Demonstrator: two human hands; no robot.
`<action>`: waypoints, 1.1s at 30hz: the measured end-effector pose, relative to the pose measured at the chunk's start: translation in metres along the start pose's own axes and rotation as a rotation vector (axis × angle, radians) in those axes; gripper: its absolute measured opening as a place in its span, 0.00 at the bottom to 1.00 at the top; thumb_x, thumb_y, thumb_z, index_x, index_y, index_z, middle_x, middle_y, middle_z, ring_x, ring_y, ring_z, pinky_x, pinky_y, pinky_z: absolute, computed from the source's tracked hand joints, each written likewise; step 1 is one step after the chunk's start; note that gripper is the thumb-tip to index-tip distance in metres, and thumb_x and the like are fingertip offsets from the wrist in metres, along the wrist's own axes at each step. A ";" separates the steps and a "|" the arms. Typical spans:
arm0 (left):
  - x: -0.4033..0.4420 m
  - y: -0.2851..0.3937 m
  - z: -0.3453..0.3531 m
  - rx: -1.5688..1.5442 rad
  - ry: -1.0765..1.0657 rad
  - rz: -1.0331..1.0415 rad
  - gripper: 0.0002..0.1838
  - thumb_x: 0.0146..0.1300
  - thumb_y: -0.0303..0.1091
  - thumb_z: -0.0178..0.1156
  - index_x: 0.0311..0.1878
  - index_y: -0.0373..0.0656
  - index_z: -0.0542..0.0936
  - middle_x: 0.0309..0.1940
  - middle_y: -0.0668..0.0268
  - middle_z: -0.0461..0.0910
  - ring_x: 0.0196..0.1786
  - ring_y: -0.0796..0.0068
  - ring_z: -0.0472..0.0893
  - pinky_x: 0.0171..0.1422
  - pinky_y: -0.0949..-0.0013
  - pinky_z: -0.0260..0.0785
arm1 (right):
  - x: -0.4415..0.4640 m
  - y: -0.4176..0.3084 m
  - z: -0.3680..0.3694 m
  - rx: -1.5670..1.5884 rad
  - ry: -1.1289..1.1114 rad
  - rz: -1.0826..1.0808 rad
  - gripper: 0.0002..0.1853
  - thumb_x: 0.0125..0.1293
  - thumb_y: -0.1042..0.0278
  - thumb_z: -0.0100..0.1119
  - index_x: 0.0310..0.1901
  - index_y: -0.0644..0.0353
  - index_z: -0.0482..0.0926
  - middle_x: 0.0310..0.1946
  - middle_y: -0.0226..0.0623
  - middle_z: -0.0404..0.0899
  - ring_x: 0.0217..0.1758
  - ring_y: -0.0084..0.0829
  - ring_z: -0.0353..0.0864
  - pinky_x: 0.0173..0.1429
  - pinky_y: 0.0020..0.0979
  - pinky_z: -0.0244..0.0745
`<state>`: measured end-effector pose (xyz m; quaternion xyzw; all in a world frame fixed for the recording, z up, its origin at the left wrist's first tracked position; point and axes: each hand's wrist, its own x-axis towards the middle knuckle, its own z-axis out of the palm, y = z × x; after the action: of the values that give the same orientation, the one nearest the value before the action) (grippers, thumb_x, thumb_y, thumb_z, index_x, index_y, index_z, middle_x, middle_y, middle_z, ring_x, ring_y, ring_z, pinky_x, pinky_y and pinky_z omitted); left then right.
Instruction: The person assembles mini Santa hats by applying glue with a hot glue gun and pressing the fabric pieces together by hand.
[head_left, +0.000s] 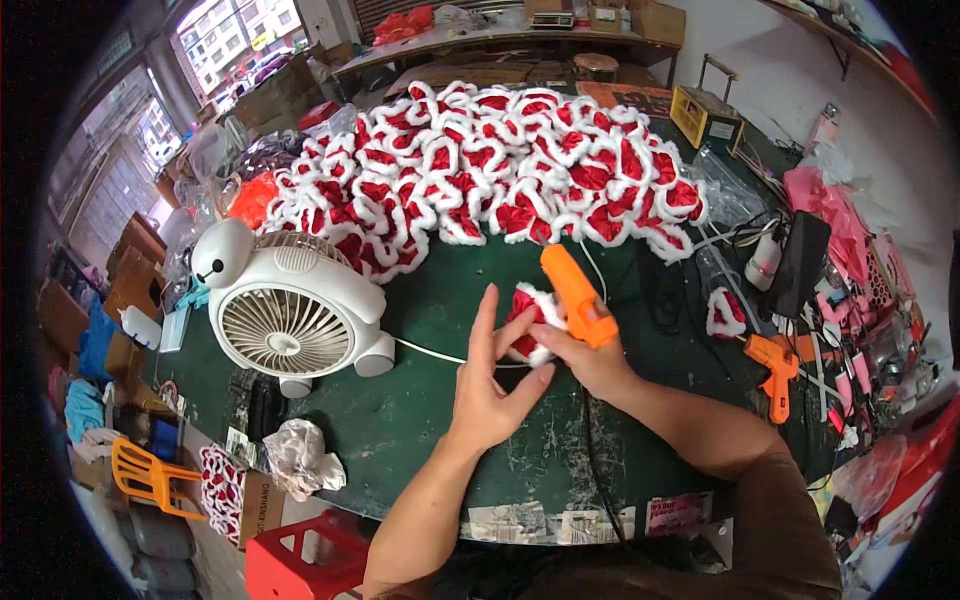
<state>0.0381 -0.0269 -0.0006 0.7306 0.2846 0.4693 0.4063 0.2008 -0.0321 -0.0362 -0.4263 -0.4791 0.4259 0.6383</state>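
Observation:
My right hand (600, 368) is wrapped around an orange glue gun (570, 285), and its thumb and fingertips also reach onto a small red piece with white fluffy trim (535, 345). A dark cord trails down from the gun toward the table's front edge. My left hand (490, 390) is beside the piece, its fingers spread apart, with one fingertip against the red cloth. Part of the piece is hidden behind my fingers. Beyond both hands lies a big heap of similar red and white fluffy pieces (460, 170).
A white figure-shaped fan (290, 310) stands left on the green table (430, 440), near crumpled paper (300, 458). To the right lie a second orange glue gun (775, 375), a single red-white piece (725, 312) and assorted tools. A red stool (300, 555) stands below the front edge.

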 end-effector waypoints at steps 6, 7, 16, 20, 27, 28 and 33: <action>0.004 -0.016 -0.009 0.095 0.228 -0.043 0.37 0.62 0.21 0.64 0.73 0.40 0.61 0.56 0.60 0.76 0.54 0.74 0.76 0.63 0.68 0.69 | -0.001 -0.004 -0.007 0.176 -0.078 0.184 0.15 0.60 0.80 0.65 0.43 0.55 0.70 0.47 0.33 0.76 0.53 0.24 0.77 0.58 0.30 0.72; 0.005 -0.017 -0.010 0.098 0.233 -0.047 0.37 0.62 0.21 0.64 0.73 0.40 0.61 0.56 0.60 0.76 0.54 0.74 0.76 0.63 0.68 0.69 | -0.002 -0.004 -0.006 0.177 -0.084 0.188 0.15 0.60 0.80 0.65 0.43 0.55 0.70 0.47 0.33 0.76 0.53 0.24 0.77 0.58 0.30 0.72; 0.008 -0.015 -0.022 -0.782 0.053 -0.390 0.29 0.61 0.21 0.66 0.66 0.40 0.70 0.42 0.65 0.82 0.43 0.76 0.83 0.50 0.70 0.78 | 0.000 -0.006 -0.008 0.301 -0.138 0.114 0.14 0.60 0.80 0.64 0.43 0.57 0.71 0.44 0.34 0.77 0.45 0.23 0.79 0.49 0.29 0.76; 0.008 -0.012 -0.023 -0.875 0.037 -0.367 0.30 0.61 0.20 0.65 0.67 0.40 0.70 0.41 0.65 0.82 0.42 0.76 0.83 0.49 0.71 0.78 | 0.001 -0.003 -0.010 0.301 -0.170 0.119 0.15 0.58 0.80 0.62 0.45 0.57 0.70 0.46 0.36 0.76 0.49 0.26 0.77 0.54 0.30 0.73; 0.007 -0.015 -0.019 -0.709 -0.024 -0.351 0.31 0.60 0.15 0.63 0.67 0.39 0.69 0.41 0.66 0.81 0.43 0.78 0.82 0.48 0.75 0.76 | 0.001 -0.010 -0.006 0.196 -0.279 -0.053 0.16 0.59 0.80 0.65 0.46 0.58 0.71 0.46 0.34 0.75 0.46 0.21 0.75 0.52 0.26 0.72; 0.006 -0.016 -0.019 -0.652 -0.058 -0.336 0.32 0.59 0.14 0.63 0.67 0.39 0.68 0.42 0.66 0.81 0.43 0.79 0.81 0.47 0.76 0.75 | 0.001 -0.011 -0.003 0.164 -0.286 -0.114 0.16 0.61 0.79 0.67 0.47 0.58 0.71 0.44 0.31 0.75 0.43 0.18 0.75 0.48 0.23 0.72; 0.006 -0.013 -0.020 -0.621 -0.101 -0.359 0.34 0.58 0.13 0.63 0.69 0.40 0.67 0.42 0.66 0.80 0.43 0.80 0.81 0.47 0.77 0.75 | 0.001 -0.009 -0.001 0.092 -0.238 -0.084 0.15 0.61 0.78 0.68 0.46 0.58 0.73 0.37 0.25 0.76 0.38 0.15 0.75 0.43 0.22 0.73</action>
<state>0.0219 -0.0097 -0.0044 0.5332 0.2317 0.4178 0.6982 0.2035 -0.0340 -0.0277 -0.3226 -0.5487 0.4677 0.6133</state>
